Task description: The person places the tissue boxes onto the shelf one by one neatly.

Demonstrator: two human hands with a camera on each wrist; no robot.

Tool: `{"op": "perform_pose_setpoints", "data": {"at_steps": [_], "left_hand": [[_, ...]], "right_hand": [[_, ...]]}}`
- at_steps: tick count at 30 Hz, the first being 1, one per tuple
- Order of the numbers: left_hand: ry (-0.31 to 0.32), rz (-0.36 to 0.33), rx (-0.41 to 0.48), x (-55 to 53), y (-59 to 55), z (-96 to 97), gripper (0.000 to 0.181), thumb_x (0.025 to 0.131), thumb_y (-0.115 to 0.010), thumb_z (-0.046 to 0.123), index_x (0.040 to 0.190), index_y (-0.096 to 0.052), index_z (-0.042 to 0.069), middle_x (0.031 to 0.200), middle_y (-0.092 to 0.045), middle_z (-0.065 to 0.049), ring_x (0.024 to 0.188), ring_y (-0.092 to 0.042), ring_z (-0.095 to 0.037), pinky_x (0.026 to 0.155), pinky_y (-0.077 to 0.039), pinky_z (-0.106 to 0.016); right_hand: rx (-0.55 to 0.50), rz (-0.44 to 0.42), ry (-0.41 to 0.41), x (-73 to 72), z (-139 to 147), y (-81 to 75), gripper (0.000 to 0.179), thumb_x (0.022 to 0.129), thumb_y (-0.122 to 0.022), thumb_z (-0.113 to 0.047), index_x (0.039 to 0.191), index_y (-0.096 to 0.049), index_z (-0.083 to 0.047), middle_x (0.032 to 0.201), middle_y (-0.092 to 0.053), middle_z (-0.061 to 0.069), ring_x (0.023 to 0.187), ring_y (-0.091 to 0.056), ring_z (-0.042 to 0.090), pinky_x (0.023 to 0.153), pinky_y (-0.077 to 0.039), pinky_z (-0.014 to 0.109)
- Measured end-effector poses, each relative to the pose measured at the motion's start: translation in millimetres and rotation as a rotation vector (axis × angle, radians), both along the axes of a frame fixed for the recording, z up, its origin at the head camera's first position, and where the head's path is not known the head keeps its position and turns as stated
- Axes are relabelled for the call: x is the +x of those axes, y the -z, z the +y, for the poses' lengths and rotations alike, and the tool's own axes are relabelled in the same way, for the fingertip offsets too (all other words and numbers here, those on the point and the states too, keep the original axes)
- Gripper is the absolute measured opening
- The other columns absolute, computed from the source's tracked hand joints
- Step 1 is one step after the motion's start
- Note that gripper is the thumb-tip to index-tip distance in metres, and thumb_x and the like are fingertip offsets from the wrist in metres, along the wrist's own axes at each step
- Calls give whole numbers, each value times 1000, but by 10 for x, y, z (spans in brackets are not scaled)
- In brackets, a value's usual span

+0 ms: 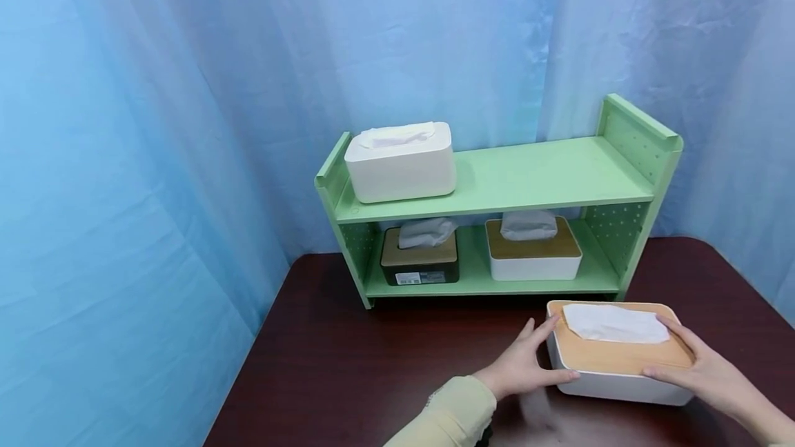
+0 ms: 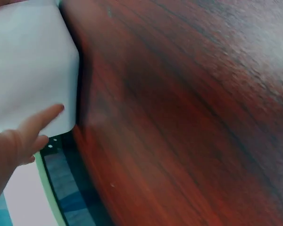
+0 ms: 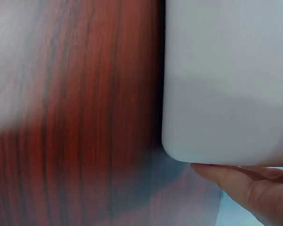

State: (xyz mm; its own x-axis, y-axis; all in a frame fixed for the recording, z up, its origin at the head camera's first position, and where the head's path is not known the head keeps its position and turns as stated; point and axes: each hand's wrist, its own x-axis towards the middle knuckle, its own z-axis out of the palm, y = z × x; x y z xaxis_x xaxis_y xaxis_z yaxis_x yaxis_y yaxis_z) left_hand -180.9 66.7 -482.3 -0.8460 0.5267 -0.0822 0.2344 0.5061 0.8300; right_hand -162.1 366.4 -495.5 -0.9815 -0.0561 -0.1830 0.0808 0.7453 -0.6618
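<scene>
A white tissue box (image 1: 596, 357) with a pale wooden lid is at the right front, low over the dark table (image 1: 385, 364). White tissue (image 1: 615, 323) lies flat across its lid. My left hand (image 1: 522, 365) holds the box's left end, thumb at the front corner and index finger by the left rim. At the other end my right hand (image 1: 708, 372) grips it, its thumb over the front rim and its fingers along the right side. In the left wrist view the left thumb (image 2: 45, 117) overlaps the white front wall.
Behind stands a green two-tier shelf (image 1: 546, 171). A white tissue box (image 1: 406, 174) sits at its upper left. Below are a dark tissue box (image 1: 437, 271) with a wooden lid and a white one (image 1: 537, 267) with a brown lid. Blue curtains (image 1: 155, 157) enclose the table.
</scene>
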Motion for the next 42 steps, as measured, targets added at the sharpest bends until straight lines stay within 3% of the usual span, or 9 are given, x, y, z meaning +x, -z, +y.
{"op": "perform_pose_setpoints", "data": {"at_steps": [3,8,12,18,25,29,33,37,42], "left_hand": [[-10,0,13,-21,53,-42,82,82,-74,34,146,-24,45,155,-24,10,145,-16,-19,107,-36,-37],[-25,15,-6,-30,88,-95,83,79,-77,34,146,-29,42,156,-20,-9,143,-24,-21,105,-37,-30],[-53,18,-30,-28,85,-150,83,77,-78,36,145,-31,41,156,-18,-15,141,-27,-25,105,-37,-31],[-76,82,-79,-32,84,-256,78,79,-76,38,146,-35,35,154,-22,-19,139,-32,-27,105,-38,-32],[-65,98,-103,-36,85,-405,74,83,-71,40,147,-34,33,154,-23,-20,138,-34,-26,105,-38,-31],[-52,90,-82,-44,100,-468,73,83,-72,39,146,-35,33,154,-24,-19,139,-33,-26,105,-38,-31],[-60,54,-43,-66,124,-521,72,82,-73,37,145,-37,35,155,-22,-16,140,-31,-26,106,-37,-32],[-69,30,-26,-85,146,-573,71,83,-73,36,144,-37,36,156,-21,-12,142,-27,-25,108,-36,-35],[-72,2,18,-80,176,-601,70,84,-72,33,144,-37,36,157,-18,-14,143,-24,-26,110,-33,-39]], "right_hand": [[-9,38,-28,-28,-122,3,104,86,-67,-41,149,2,4,136,-16,50,115,-34,58,86,-35,61],[-20,82,-42,-47,-294,5,102,84,-70,-39,150,-4,3,135,-22,47,115,-38,56,84,-36,58],[-16,81,-40,-74,-407,-19,103,83,-70,-42,151,-5,0,136,-23,47,116,-38,56,84,-38,58],[-23,85,-57,-108,-541,-59,102,82,-71,-42,151,-7,-1,138,-22,46,118,-38,58,85,-39,60],[-89,119,-136,-124,-573,-27,98,82,-73,-30,152,-10,-4,141,-25,41,120,-39,51,83,-38,40],[-151,87,-176,-134,-557,-11,98,83,-72,-25,152,-5,-6,143,-20,39,120,-39,49,82,-39,39],[-180,129,-218,-146,-541,20,95,83,-71,-21,153,-8,-9,145,-21,34,117,-44,15,79,-40,28],[-186,192,-253,-145,-523,52,89,82,-71,-18,152,-16,-12,146,-25,28,104,-33,-17,76,-39,19],[-196,183,-256,-135,-522,93,87,83,-70,-18,151,-16,-11,146,-25,29,104,-35,-16,77,-42,25]]}}
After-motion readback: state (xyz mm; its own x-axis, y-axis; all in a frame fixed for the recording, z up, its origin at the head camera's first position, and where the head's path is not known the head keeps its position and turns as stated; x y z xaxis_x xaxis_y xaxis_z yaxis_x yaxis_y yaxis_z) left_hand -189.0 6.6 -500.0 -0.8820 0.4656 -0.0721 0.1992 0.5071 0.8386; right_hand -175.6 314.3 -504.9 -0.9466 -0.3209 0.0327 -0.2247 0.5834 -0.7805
